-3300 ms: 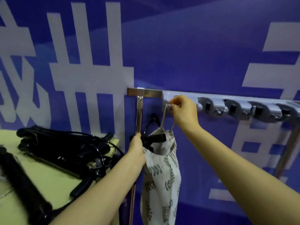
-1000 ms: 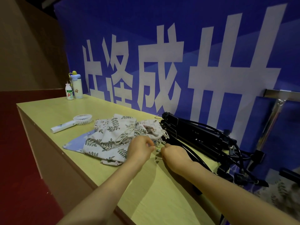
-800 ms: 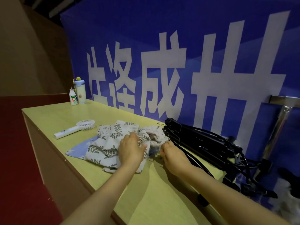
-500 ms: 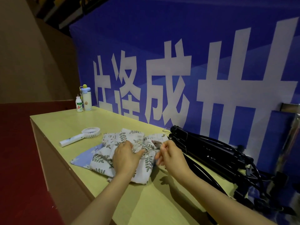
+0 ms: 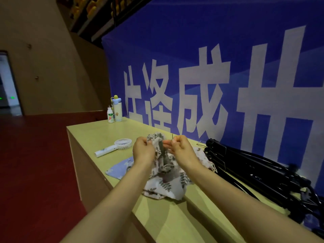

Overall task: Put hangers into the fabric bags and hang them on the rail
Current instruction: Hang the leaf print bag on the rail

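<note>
The left hand (image 5: 142, 151) and right hand (image 5: 182, 149) pinch the fabric bag (image 5: 164, 179) by its mouth above the desk (image 5: 98, 134), while the hangers (image 5: 254, 169) lie lengthwise along its back edge, nearer the right hand.

Dim, soft indoor picture.
Edges bend; doorway (image 5: 8, 81) glows at 9 o'clock; bag (image 5: 164, 186) shadows table (image 5: 98, 135) at 6 o'clock.
</note>
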`<state>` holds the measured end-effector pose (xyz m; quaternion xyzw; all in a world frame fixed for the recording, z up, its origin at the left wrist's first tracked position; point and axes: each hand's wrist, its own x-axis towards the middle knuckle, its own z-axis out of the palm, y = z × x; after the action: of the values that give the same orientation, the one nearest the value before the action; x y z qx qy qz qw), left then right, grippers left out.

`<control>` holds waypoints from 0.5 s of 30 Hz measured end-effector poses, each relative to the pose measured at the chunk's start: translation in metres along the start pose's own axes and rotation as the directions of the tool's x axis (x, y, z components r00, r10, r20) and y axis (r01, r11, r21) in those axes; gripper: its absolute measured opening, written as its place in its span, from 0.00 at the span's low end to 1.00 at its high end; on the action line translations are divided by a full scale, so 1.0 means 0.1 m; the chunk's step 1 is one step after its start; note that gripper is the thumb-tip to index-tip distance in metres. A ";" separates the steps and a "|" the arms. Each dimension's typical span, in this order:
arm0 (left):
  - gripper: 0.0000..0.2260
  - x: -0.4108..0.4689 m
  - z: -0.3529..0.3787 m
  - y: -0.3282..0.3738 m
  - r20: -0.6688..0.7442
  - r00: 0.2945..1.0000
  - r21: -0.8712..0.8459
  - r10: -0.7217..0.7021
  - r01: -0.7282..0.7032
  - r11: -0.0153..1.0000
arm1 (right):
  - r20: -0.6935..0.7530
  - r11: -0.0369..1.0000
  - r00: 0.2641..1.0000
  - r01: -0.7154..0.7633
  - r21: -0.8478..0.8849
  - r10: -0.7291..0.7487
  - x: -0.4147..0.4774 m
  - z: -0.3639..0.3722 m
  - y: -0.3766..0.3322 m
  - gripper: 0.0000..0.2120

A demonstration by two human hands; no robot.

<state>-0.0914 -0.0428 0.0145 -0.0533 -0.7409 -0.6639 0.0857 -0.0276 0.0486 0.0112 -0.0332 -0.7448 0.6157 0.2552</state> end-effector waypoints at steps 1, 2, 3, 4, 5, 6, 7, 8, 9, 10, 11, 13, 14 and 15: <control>0.06 0.00 -0.12 0.06 0.003 1.000 -0.044 0.005 -0.004 0.999 | 0.035 0.999 0.999 0.025 -0.032 -0.024 -0.03 0.10 -0.10 0.08; 0.07 -0.02 -0.18 0.11 0.013 1.000 -0.097 0.004 -0.003 0.995 | 0.054 0.998 0.998 0.043 -0.054 -0.040 -0.03 0.16 -0.15 0.08; 0.09 -0.04 -0.22 0.14 0.025 0.999 -0.139 0.024 -0.021 0.990 | 0.061 0.994 0.997 0.058 -0.090 -0.053 -0.05 0.21 -0.21 0.08; 0.10 -0.06 -0.22 0.19 0.013 0.999 -0.172 0.050 -0.047 0.984 | 0.071 0.989 0.995 0.080 -0.121 -0.072 -0.07 0.22 -0.24 0.08; 0.11 -0.16 -0.53 0.28 -0.058 0.993 -0.200 0.102 -0.111 0.973 | 0.127 0.983 0.987 0.118 -0.143 -0.100 -0.24 0.42 -0.44 0.08; 0.10 -0.20 -0.61 0.35 -0.112 0.983 -0.210 0.146 -0.167 0.963 | 0.150 0.981 0.982 0.139 -0.138 -0.118 -0.30 0.47 -0.53 0.08; 0.09 -0.23 -0.64 0.43 -0.175 0.969 -0.203 0.177 -0.211 0.956 | 0.167 0.982 0.977 0.149 -0.112 -0.130 -0.33 0.51 -0.61 0.08; 0.09 -0.26 -0.69 0.52 -0.257 0.943 -0.159 0.210 -0.255 0.954 | 0.188 0.985 0.972 0.155 -0.070 -0.140 -0.34 0.55 -0.69 0.09; 0.09 -0.29 -0.73 0.62 -0.324 0.916 -0.140 0.235 -0.292 0.946 | 0.206 0.988 0.968 0.153 -0.026 -0.144 -0.35 0.58 -0.79 0.09; 0.08 -0.33 -0.79 0.70 -0.390 0.885 -0.132 0.253 -0.325 0.936 | 0.227 0.988 0.961 0.156 0.021 -0.156 -0.37 0.60 -0.88 0.09; 0.08 -0.39 -0.89 0.77 -0.451 0.853 -0.137 0.261 -0.356 0.924 | 0.241 0.984 0.954 0.172 0.050 -0.179 -0.42 0.66 -0.97 0.09; 0.07 -0.49 -1.09 0.91 -0.541 0.795 -0.153 0.274 -0.414 0.898 | 0.227 0.970 0.943 0.232 0.072 -0.242 -0.54 0.79 -1.15 0.08; 0.07 -0.53 -1.18 0.98 -0.558 0.781 -0.163 0.281 -0.435 0.885 | 0.203 0.961 0.940 0.262 0.089 -0.275 -0.58 0.85 -1.22 0.07; 0.08 -0.54 -1.27 1.02 -0.544 0.786 -0.172 0.293 -0.446 0.878 | 0.186 0.953 0.936 0.282 0.108 -0.298 -0.63 0.89 -1.27 0.06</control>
<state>-0.0116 -0.1552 0.1161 -0.0362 -0.5610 -0.7259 0.3963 0.0228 -0.0853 0.0986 0.1496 -0.7382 0.6007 0.2681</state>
